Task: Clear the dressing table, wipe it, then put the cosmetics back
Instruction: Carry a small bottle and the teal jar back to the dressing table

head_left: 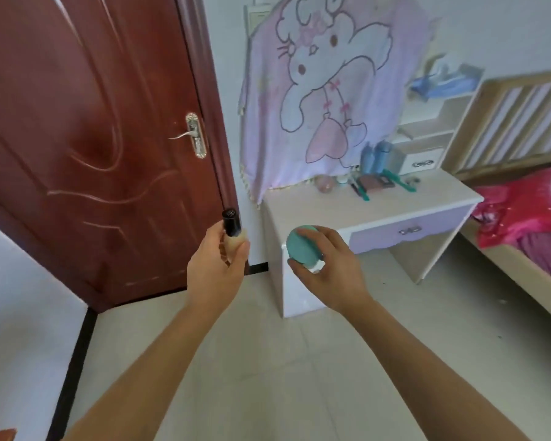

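Note:
My left hand (215, 268) grips a beige foundation bottle (233, 232) with a black cap, held upright in front of the door. A round teal compact (301, 246) sits in the grip of my right hand (328, 272), along with a small white item under it. Both hands are in the air, short of the dressing table (303, 211), which stands ahead against the wall. At the table's back lie several cosmetics: two blue bottles (376, 155), a brown palette (374, 183), teal-handled brushes (401, 183) and a pink round jar (325, 184).
A dark red door (93, 138) is shut on the left. A pink cartoon blanket (325, 90) hangs over the mirror behind the table. White shelves with a small drawer (423, 160) stand at the table's right. A bed (528, 218) with pink bedding lies further right. Tiled floor below.

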`<action>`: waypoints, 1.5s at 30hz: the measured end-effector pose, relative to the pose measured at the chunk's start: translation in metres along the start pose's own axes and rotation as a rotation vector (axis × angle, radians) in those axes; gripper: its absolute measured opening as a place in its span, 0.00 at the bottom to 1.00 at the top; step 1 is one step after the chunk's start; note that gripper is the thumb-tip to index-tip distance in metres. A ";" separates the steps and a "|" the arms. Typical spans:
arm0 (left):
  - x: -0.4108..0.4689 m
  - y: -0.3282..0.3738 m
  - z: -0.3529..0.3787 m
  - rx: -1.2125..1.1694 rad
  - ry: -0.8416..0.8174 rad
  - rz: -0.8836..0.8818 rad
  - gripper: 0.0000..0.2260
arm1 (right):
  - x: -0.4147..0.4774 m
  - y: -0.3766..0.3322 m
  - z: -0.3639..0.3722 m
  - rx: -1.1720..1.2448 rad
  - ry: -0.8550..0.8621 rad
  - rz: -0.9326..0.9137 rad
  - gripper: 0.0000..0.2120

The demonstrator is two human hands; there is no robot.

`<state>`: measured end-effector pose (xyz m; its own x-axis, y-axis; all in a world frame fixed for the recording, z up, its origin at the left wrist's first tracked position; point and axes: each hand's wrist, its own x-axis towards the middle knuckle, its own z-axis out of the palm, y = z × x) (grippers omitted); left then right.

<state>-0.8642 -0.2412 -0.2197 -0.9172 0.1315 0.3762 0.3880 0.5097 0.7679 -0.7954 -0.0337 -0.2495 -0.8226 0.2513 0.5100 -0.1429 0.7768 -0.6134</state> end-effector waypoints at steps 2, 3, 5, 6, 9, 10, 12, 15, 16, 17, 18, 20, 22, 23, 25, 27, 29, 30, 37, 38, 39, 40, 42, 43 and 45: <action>0.015 0.023 0.040 -0.040 -0.057 0.023 0.16 | 0.009 0.033 -0.028 -0.024 0.044 0.050 0.24; 0.022 0.033 0.059 -0.056 -0.087 0.035 0.16 | 0.014 0.049 -0.040 -0.043 0.063 0.071 0.24; 0.038 0.049 0.096 -0.071 -0.132 0.069 0.15 | 0.024 0.079 -0.059 -0.072 0.094 0.116 0.25; 0.046 0.054 0.113 -0.071 -0.146 0.080 0.14 | 0.030 0.094 -0.065 -0.081 0.106 0.137 0.25; 0.074 0.061 0.163 -0.092 -0.184 0.043 0.12 | 0.050 0.139 -0.076 -0.097 0.131 0.191 0.25; 0.085 0.062 0.180 -0.103 -0.199 0.028 0.13 | 0.058 0.154 -0.077 -0.105 0.132 0.205 0.25; 0.109 0.060 0.215 -0.120 -0.233 0.025 0.13 | 0.076 0.187 -0.078 -0.137 0.128 0.216 0.26; 0.155 0.059 0.264 -0.146 -0.282 0.049 0.12 | 0.111 0.236 -0.082 -0.191 0.126 0.253 0.26; 0.171 0.060 0.279 -0.152 -0.297 0.047 0.12 | 0.124 0.251 -0.084 -0.209 0.120 0.271 0.26; 0.188 0.063 0.293 -0.155 -0.313 0.046 0.11 | 0.138 0.265 -0.087 -0.225 0.118 0.290 0.26; 0.205 0.068 0.307 -0.151 -0.328 0.054 0.11 | 0.152 0.279 -0.090 -0.240 0.122 0.303 0.27; 0.237 0.079 0.333 -0.155 -0.346 0.104 0.11 | 0.178 0.303 -0.100 -0.269 0.128 0.323 0.27; 0.266 0.088 0.363 -0.165 -0.359 0.137 0.10 | 0.202 0.326 -0.112 -0.289 0.137 0.359 0.27; 0.277 0.092 0.378 -0.167 -0.367 0.135 0.11 | 0.211 0.337 -0.118 -0.297 0.142 0.380 0.27; 0.298 0.098 0.409 -0.185 -0.381 0.108 0.12 | 0.228 0.359 -0.127 -0.298 0.151 0.407 0.26; 0.314 0.103 0.441 -0.199 -0.399 0.069 0.13 | 0.245 0.386 -0.132 -0.300 0.148 0.416 0.26; 0.325 0.104 0.471 -0.209 -0.401 0.036 0.13 | 0.261 0.416 -0.134 -0.295 0.133 0.435 0.26; 0.329 0.102 0.484 -0.214 -0.392 0.014 0.13 | 0.270 0.432 -0.132 -0.284 0.115 0.442 0.26; 0.348 0.068 0.545 -0.092 -0.305 -0.184 0.12 | 0.336 0.532 -0.090 -0.123 -0.076 0.373 0.26; 0.350 0.064 0.552 -0.072 -0.276 -0.212 0.12 | 0.345 0.543 -0.082 -0.088 -0.115 0.355 0.26; 0.352 0.060 0.558 -0.057 -0.243 -0.243 0.13 | 0.353 0.554 -0.075 -0.060 -0.158 0.335 0.26; 0.353 0.057 0.563 -0.043 -0.208 -0.274 0.14 | 0.360 0.562 -0.068 -0.040 -0.207 0.313 0.26; 0.353 0.047 0.571 -0.018 -0.148 -0.348 0.16 | 0.374 0.571 -0.054 -0.011 -0.303 0.280 0.27; 0.352 0.041 0.574 -0.007 -0.127 -0.388 0.17 | 0.379 0.575 -0.047 0.000 -0.341 0.270 0.26; 0.353 0.030 0.579 0.021 -0.102 -0.444 0.17 | 0.390 0.580 -0.030 0.029 -0.407 0.268 0.26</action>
<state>-1.2295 0.3124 -0.3642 -0.9989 -0.0210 -0.0410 -0.0458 0.5523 0.8324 -1.1820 0.5323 -0.3883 -0.9801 0.1897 0.0582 0.0928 0.6974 -0.7106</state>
